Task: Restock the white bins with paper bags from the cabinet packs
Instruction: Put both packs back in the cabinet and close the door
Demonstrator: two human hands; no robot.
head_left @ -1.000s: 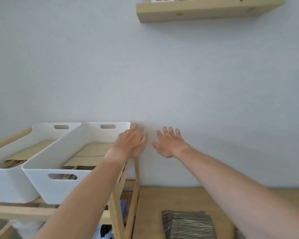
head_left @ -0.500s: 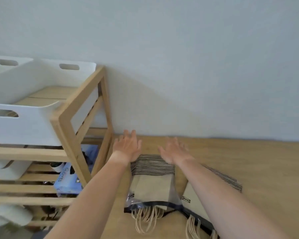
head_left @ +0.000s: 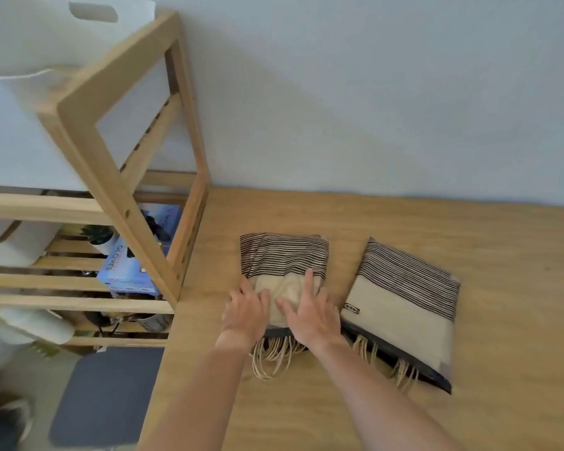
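Observation:
Two plastic-wrapped packs of striped beige paper bags lie on the wooden cabinet top point(head_left: 388, 402). My left hand point(head_left: 246, 309) and my right hand point(head_left: 311, 312) rest flat, fingers spread, on the near end of the left pack point(head_left: 284, 255); twine handles stick out beneath my wrists. The right pack point(head_left: 407, 304) lies untouched beside my right hand. A white bin point(head_left: 30, 43) stands on the top of the wooden shelf unit point(head_left: 111, 177) at the upper left, blurred; its contents are hidden.
The shelf unit's lower slats hold a blue box of gloves point(head_left: 124, 268), a small potted plant point(head_left: 100, 237) and white containers point(head_left: 17, 242). A dark mat point(head_left: 108, 395) lies on the floor. A plain wall point(head_left: 372, 92) backs the cabinet top.
The view has dropped from the bins to the cabinet top. Both hands came down from beside the right bin onto the left pack.

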